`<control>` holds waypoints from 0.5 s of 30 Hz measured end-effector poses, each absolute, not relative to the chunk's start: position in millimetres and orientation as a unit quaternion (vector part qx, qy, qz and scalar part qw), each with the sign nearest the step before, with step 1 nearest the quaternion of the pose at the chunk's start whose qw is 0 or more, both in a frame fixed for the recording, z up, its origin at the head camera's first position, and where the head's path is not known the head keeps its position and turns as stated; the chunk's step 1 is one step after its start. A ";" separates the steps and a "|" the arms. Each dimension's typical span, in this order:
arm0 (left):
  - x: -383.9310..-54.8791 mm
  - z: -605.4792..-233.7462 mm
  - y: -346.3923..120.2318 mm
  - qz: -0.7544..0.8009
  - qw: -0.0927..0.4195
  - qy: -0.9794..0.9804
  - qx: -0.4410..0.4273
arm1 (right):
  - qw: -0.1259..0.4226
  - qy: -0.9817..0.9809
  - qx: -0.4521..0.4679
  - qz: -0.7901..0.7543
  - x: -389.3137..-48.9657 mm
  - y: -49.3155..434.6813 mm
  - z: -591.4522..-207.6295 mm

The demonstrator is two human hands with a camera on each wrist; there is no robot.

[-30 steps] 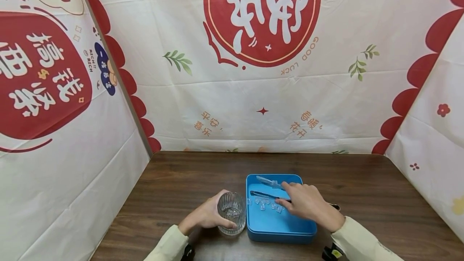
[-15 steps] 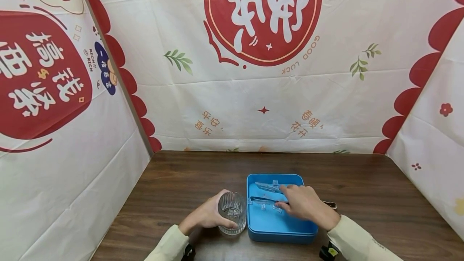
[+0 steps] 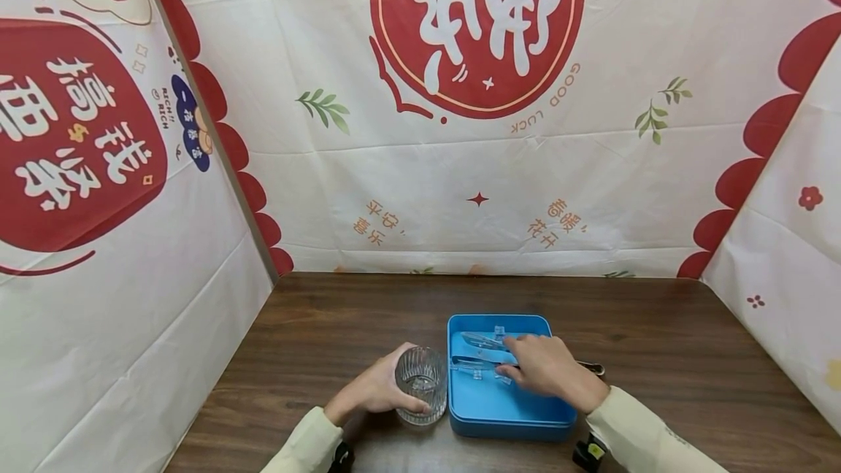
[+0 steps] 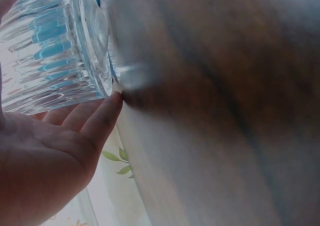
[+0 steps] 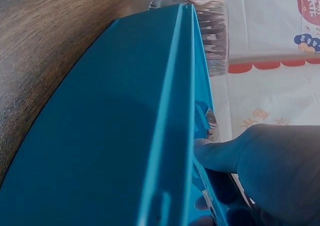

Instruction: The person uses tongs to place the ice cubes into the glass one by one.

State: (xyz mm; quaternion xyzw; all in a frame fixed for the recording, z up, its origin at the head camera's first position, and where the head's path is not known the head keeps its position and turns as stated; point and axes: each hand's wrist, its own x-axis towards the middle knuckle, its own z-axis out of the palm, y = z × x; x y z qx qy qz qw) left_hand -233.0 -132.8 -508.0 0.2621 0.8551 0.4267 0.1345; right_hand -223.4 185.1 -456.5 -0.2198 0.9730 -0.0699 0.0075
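Observation:
In the head view my left hand [image 3: 377, 384] holds a clear ribbed glass tumbler [image 3: 422, 385] on the table, thumb on the near side, fingers round the far side. Clear small cubes show at its bottom. The left wrist view has the tumbler [image 4: 55, 50] tilted across it, the palm [image 4: 45, 156] against its side. My right hand [image 3: 552, 367] grips a pair of tongs [image 3: 482, 341] over the blue box [image 3: 506, 431], the two arms spread apart. Several clear cubes [image 3: 477, 375] lie in the box by the tong ends; the lower arm covers some.
The tumbler stands right beside the box's left wall. In the right wrist view the box's outer wall [image 5: 110, 116] fills much of the frame. Wood-grain table [image 3: 328, 320] surrounds both, with a printed white cloth [image 3: 420, 188] hanging behind.
My right hand has shifted slightly left with the tongs, and the tong ends have come nearer me, over cubes that showed before. The left hand and tumbler stay in place.

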 end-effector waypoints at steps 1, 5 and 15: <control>-232.7 -508.0 -132.7 0.427 0.133 0.855 0.262 | 0.008 0.973 -0.220 -0.070 -223.7 184.6 -457.1; -232.1 -507.3 -132.6 0.429 0.131 0.855 0.261 | 0.008 0.972 -0.224 -0.069 -225.3 182.5 -456.9; -231.8 -506.6 -133.0 0.427 0.132 0.857 0.255 | -0.007 0.973 -0.226 -0.050 -226.1 177.2 -456.2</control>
